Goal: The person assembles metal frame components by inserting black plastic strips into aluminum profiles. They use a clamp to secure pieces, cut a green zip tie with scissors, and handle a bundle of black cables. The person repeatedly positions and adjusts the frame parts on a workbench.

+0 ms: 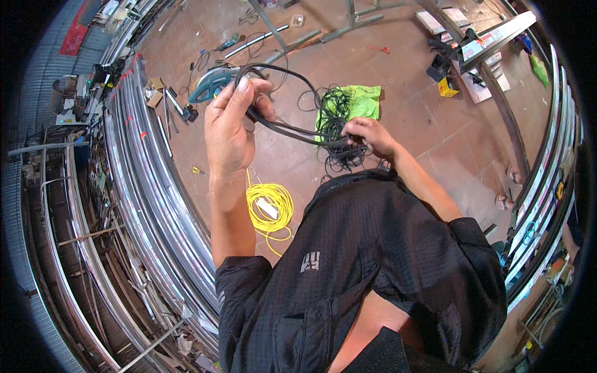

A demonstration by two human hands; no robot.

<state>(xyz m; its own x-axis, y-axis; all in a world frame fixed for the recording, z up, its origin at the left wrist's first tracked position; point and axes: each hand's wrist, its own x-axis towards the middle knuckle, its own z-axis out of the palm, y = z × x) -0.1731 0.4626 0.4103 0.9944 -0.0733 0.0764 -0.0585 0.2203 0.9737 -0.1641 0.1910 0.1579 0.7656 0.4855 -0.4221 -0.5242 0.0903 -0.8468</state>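
Loops of black cable or cord (pixel 292 130) stretch between my two hands. My left hand (pixel 231 124), raised at the left, is closed round the loops with its thumb on top. Lower and to the right, my right hand (pixel 372 135) pinches the cord's other end. Below and behind it, a tangled heap of thin black cord (pixel 336 107) lies over a bright green cloth or bag (pixel 367 102) on the floor. My right hand overlaps part of this heap, so where the held loops meet it is hidden.
A yellow extension cord (pixel 285 205) lies coiled round a white power strip (pixel 267 208). Beyond my left hand sits a teal power tool (pixel 211 86). Long metal profiles (pixel 155 168) line the left, with more profiles (pixel 540 180) at the right. A person's sandalled foot (pixel 505 202) shows nearby.
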